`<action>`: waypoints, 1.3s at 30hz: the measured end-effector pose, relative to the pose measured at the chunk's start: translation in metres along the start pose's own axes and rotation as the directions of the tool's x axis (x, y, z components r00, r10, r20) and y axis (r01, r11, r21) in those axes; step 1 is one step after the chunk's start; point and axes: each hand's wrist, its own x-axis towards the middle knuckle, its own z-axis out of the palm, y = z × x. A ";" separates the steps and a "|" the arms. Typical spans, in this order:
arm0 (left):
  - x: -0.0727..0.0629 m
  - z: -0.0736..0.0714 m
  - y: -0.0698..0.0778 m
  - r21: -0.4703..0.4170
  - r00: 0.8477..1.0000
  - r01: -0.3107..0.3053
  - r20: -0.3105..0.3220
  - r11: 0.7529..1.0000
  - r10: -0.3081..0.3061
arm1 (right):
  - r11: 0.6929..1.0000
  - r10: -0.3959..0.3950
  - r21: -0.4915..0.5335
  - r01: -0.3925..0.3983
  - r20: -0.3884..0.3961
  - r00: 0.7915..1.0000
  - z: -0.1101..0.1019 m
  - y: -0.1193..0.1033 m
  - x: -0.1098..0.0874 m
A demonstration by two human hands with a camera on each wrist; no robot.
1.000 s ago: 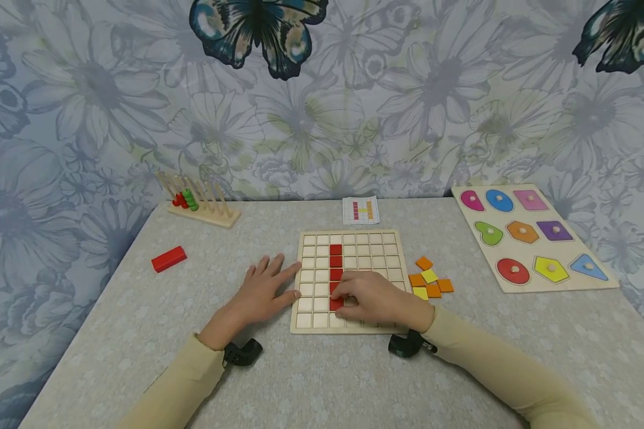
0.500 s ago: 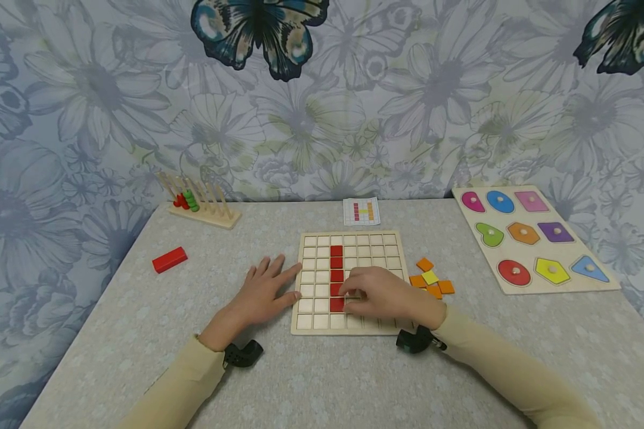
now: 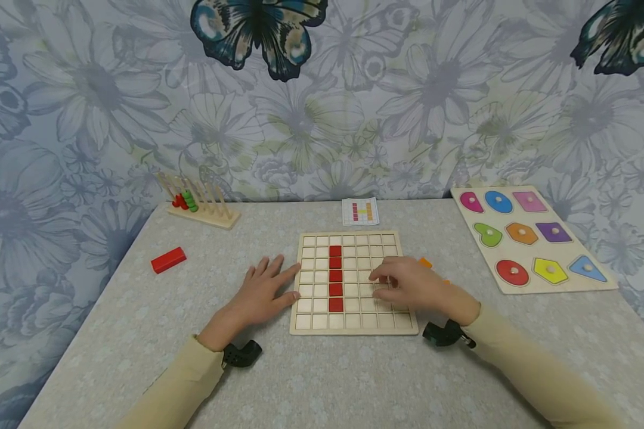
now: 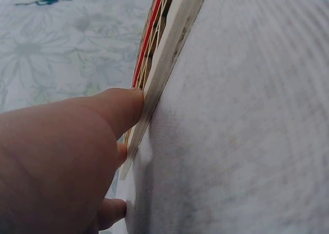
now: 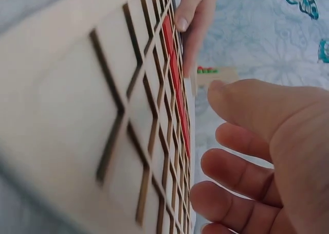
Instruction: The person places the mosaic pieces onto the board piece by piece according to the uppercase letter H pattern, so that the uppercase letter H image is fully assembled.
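A wooden grid board (image 3: 354, 329) lies on the table, with a column of several red square tiles (image 3: 336, 276) set in its cells. My left hand (image 3: 260, 292) rests on the table with fingers spread, its thumb and forefinger touching the board's left edge. Above the right part of the board hovers my right hand (image 3: 415, 283), loosely bent, with nothing between thumb and fingers in the right wrist view. Orange tiles (image 3: 426, 262) show only in part behind the right hand; the yellow ones are hidden there.
A pattern card (image 3: 361, 211) lies behind the board. At the right is a shape puzzle (image 3: 531, 238) with knobbed pieces. A peg stand (image 3: 204, 215) with red and green beads and a red block (image 3: 169, 260) are at the left.
My right hand has moved right, away from the red column toward the loose tiles, uncovering the lower red tiles. The left hand has stayed in place.
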 end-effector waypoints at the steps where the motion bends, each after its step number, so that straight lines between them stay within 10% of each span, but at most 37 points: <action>1: 0.000 0.000 0.000 0.001 1.000 0.000 -0.001 1.000 0.000 | 1.000 0.015 -0.003 -0.015 0.003 1.000 -0.002 0.003 -0.002; 26: 0.003 0.001 -0.004 0.006 1.000 0.001 0.011 1.000 -0.001 | 0.956 0.288 -0.032 -0.291 -0.073 0.955 -0.037 0.061 -0.058; 39: 0.001 0.000 -0.002 -0.001 1.000 0.005 0.005 1.000 -0.005 | 0.948 0.308 -0.069 -0.311 -0.049 0.950 -0.033 0.073 -0.059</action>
